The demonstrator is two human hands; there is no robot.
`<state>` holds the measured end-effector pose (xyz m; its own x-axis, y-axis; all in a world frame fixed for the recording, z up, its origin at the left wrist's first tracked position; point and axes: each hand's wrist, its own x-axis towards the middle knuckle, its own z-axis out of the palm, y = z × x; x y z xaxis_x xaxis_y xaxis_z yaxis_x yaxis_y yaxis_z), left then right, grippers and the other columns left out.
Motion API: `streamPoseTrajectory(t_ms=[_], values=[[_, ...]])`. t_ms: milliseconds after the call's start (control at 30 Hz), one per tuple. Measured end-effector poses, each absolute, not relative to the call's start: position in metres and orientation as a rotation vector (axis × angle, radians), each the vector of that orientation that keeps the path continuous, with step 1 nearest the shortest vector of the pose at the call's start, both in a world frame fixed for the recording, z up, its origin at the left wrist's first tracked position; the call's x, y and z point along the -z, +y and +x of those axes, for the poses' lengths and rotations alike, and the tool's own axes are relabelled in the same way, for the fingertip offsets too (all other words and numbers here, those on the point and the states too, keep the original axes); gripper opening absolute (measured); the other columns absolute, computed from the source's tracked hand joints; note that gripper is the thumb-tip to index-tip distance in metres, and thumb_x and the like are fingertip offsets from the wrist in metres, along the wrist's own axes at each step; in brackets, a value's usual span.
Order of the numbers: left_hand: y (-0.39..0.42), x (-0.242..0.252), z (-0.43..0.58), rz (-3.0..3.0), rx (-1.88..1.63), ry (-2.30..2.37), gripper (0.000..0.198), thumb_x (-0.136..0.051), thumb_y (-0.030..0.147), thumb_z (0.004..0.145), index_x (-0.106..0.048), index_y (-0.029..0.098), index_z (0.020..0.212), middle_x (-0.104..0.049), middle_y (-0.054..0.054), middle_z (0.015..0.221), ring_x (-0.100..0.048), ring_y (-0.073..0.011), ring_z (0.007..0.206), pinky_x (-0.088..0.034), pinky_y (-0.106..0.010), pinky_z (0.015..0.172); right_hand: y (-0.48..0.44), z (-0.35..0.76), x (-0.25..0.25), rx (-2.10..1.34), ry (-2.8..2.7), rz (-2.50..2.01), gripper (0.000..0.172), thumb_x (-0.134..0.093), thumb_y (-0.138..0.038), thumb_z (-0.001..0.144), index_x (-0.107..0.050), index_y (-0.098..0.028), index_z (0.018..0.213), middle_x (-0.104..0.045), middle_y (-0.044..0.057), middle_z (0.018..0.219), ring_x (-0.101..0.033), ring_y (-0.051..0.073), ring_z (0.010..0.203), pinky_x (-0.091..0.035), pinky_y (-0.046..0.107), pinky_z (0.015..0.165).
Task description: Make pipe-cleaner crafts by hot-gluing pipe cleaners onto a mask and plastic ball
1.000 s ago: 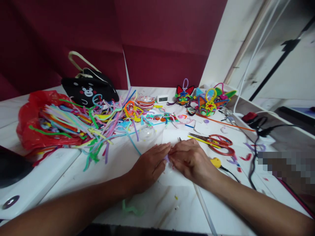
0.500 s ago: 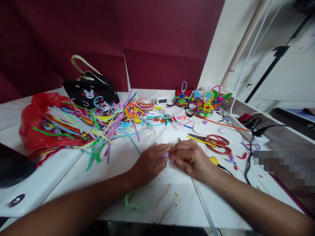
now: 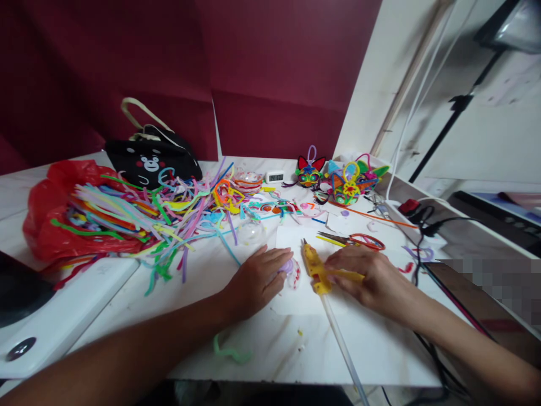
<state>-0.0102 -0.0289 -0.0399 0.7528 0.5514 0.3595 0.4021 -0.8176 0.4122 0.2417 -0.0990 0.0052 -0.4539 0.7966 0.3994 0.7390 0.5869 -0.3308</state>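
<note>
My left hand (image 3: 258, 280) has its thumb and fingers closed on a small purple coil (image 3: 287, 267), apparently wound pipe cleaner. A clear piece with red marks (image 3: 296, 275) adjoins the coil, partly hidden by my fingers. My right hand (image 3: 367, 275) is closed around the handle of a yellow hot glue gun (image 3: 313, 263). Its nozzle points away from me, and a long clear glue stick (image 3: 343, 338) sticks out of its back past the table edge. Under both lies a white sheet (image 3: 291, 304). Red-handled scissors (image 3: 367, 241) rest just beyond my right hand.
Colourful pipe cleaners (image 3: 122, 208) spill from a red plastic bag (image 3: 46, 214) at left. A clear dome (image 3: 251, 232), a small digital clock (image 3: 274, 177) and decorated mask-like ornaments (image 3: 347, 189) stand farther back. Black cables (image 3: 422, 248) run along the right. A white device (image 3: 71, 316) lies at left.
My right hand has left the purple coil, moved right and taken hold of the glue gun's handle. My left hand stays on the coil. The view has shifted slightly.
</note>
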Motion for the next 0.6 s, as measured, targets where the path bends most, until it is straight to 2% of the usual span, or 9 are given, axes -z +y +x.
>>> streamPoseTrajectory(t_ms=[133, 200, 267, 433, 600], values=[[-0.029, 0.038, -0.011, 2.658, -0.682, 0.733, 0.041, -0.041, 0.022, 0.094, -0.050, 0.015, 0.133, -0.055, -0.011, 0.138, -0.050, -0.0222, 0.130, -0.032, -0.051, 0.114, -0.109, 0.248, 0.009, -0.099, -2.397, -1.322, 0.033, -0.054, -0.011, 0.081, -0.069, -0.017, 0.109, -0.069, 0.012, 0.111, -0.065, 0.024, 0.101, -0.054, 0.039, 0.088], [-0.030, 0.038, -0.011, 2.673, -0.678, 0.735, 0.041, -0.041, 0.022, 0.094, -0.050, 0.014, 0.133, -0.055, -0.011, 0.138, -0.050, -0.0215, 0.130, -0.032, -0.049, 0.115, -0.111, 0.250, 0.017, 0.002, -2.447, -1.431, 0.046, -0.055, -0.007, 0.075, -0.065, -0.014, 0.119, -0.064, 0.014, 0.122, -0.061, 0.028, 0.110, -0.052, 0.045, 0.092], [-0.030, 0.038, -0.012, 2.696, -0.682, 0.728, 0.040, -0.040, 0.022, 0.095, -0.049, 0.014, 0.134, -0.055, -0.011, 0.139, -0.049, -0.0204, 0.130, -0.033, -0.047, 0.116, -0.110, 0.251, 0.024, 0.127, -2.476, -1.546, 0.051, -0.054, -0.006, 0.073, -0.061, -0.010, 0.124, -0.062, 0.016, 0.126, -0.058, 0.033, 0.114, -0.050, 0.050, 0.094], [-0.031, 0.039, -0.013, 2.712, -0.715, 0.697, 0.042, -0.039, 0.022, 0.097, -0.047, 0.015, 0.137, -0.053, -0.012, 0.141, -0.047, -0.0204, 0.132, -0.040, -0.041, 0.113, -0.102, 0.247, 0.029, 0.228, -2.530, -1.677, 0.045, -0.047, -0.013, 0.083, -0.059, -0.008, 0.126, -0.062, 0.018, 0.126, -0.061, 0.034, 0.108, -0.051, 0.053, 0.091], [-0.032, 0.037, -0.013, 2.712, -0.694, 0.704, 0.043, -0.038, 0.023, 0.098, -0.045, 0.013, 0.139, -0.050, -0.013, 0.143, -0.046, -0.0207, 0.133, -0.041, -0.039, 0.112, -0.092, 0.237, 0.027, 0.110, -2.515, -1.700, 0.037, -0.047, -0.011, 0.082, -0.064, -0.006, 0.115, -0.064, 0.020, 0.113, -0.063, 0.032, 0.100, -0.052, 0.048, 0.088]])
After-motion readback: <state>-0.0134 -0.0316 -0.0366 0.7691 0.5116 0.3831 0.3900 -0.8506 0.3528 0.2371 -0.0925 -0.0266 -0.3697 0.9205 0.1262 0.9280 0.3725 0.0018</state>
